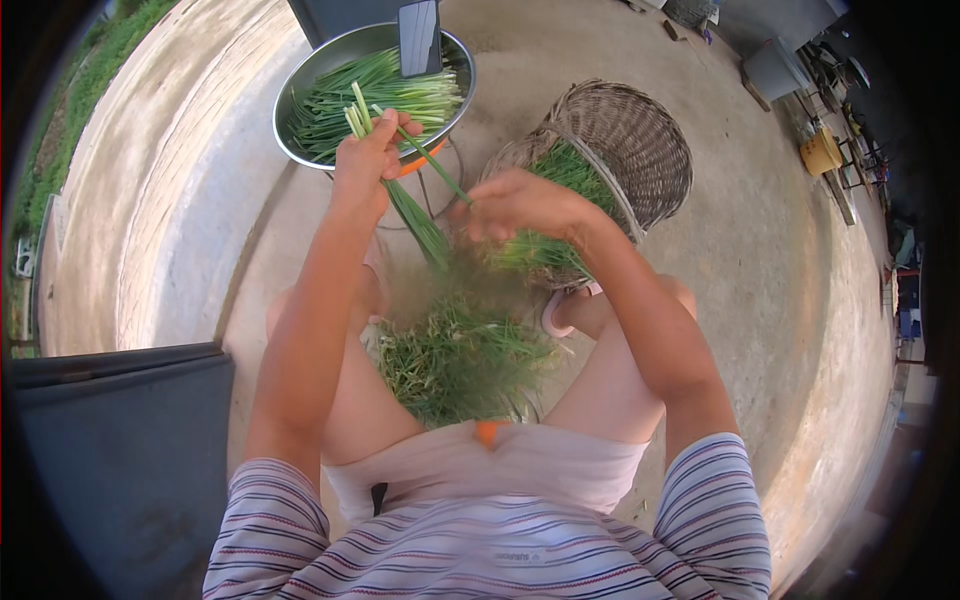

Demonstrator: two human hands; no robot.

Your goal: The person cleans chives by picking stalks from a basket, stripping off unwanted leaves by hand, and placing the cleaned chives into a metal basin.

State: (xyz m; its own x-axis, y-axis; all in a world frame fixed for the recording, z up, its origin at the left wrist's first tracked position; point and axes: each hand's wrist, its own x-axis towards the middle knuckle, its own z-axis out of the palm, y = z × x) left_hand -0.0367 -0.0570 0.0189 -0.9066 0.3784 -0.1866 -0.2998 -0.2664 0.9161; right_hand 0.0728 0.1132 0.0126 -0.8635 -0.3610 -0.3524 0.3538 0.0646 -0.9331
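Note:
My left hand (369, 154) holds a small bunch of long green stalks (420, 225), likely garlic chives, with pale ends up and leaves hanging down. My right hand (510, 204), blurred, has its fingers at the end of a single green stalk (439, 169) that runs across from the left hand. Just beyond the left hand stands a metal basin (283, 127) with stalks (360, 86) laid side by side in it, pale ends to the right. On the ground between my legs lies a loose heap of green leaves and scraps (457, 360), partly blurred.
A wicker basket (645, 142) lies tipped beyond my right hand, more greens (574, 180) inside and spilling from its mouth. A phone (420, 41) stands upright over the basin's far side. A dark panel (127, 457) is at my left. A yellow bucket (820, 151) sits far right.

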